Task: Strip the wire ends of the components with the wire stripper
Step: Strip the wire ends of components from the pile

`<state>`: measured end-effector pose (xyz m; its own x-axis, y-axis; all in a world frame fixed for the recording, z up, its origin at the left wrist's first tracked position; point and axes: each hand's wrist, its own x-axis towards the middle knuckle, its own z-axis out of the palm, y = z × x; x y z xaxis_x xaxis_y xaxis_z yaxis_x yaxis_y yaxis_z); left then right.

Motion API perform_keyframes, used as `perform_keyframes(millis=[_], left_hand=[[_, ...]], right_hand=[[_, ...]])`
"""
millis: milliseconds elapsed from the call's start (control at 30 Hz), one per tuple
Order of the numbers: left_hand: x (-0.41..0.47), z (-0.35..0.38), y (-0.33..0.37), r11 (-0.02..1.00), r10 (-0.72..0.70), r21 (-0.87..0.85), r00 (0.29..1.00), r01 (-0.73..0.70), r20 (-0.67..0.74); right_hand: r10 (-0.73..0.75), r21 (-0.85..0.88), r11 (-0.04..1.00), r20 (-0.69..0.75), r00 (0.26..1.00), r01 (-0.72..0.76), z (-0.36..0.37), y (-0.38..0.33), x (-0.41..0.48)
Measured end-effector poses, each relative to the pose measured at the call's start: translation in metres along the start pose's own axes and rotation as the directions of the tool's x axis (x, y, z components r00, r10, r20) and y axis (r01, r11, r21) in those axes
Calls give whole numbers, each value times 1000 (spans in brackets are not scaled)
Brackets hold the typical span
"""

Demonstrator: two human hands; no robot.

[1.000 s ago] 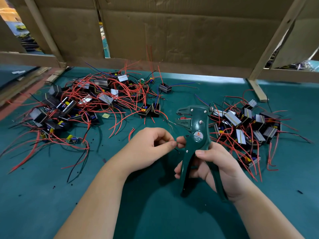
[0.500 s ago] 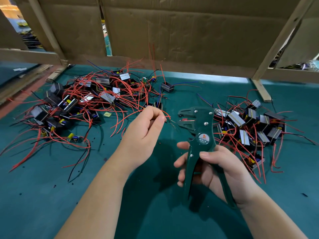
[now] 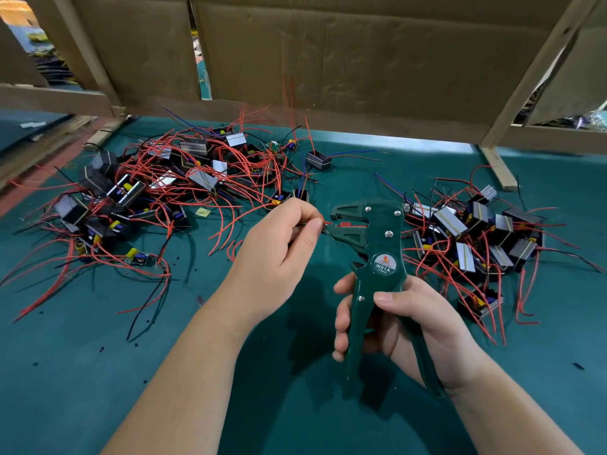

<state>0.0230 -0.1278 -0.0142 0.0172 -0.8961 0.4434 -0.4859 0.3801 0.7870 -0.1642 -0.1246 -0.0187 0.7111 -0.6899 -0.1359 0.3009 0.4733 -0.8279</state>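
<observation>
Wire stripper (image 3: 374,244) stands upright over the green worktop (image 3: 98,372), and the right hand (image 3: 404,326) is wrapped around its handles. The left hand (image 3: 279,244), which a moment ago was further from the tool, now pinches a red wire end (image 3: 326,222) at the mouth of the stripper, whose jaws stand apart. Probably the squeeze comes next. Left of the stripper lies the big pile of components (image 3: 157,192); right of it, a smaller pile (image 3: 476,238).
</observation>
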Motion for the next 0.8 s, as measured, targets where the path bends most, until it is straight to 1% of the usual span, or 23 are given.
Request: perform_keyframes(millis=[167,333,533,667,800], left_hand=[[0,0,-1,999,16,28,999,-15,-33],[0,-2,2,1000,20,-20,997,-22,-75],[-2,0,-1,1000,-7,-26,999,6,-32],[-1,-2,-3,999,20,35,1000,-21,1],[-1,-2,-2,999,41,30,999,-41,8]], right_hand=[[5,-32,999,-6,1000,-5,-2,1,-1],[-22,5,1000,-14,1000,22,-3,1,1],[-9,8,1000,34,999,9,-3,1,0],[2,-15,1000,55,998,-1,-3,1,-1],[17,-29,999,49,999,-16,-2,1,-1]])
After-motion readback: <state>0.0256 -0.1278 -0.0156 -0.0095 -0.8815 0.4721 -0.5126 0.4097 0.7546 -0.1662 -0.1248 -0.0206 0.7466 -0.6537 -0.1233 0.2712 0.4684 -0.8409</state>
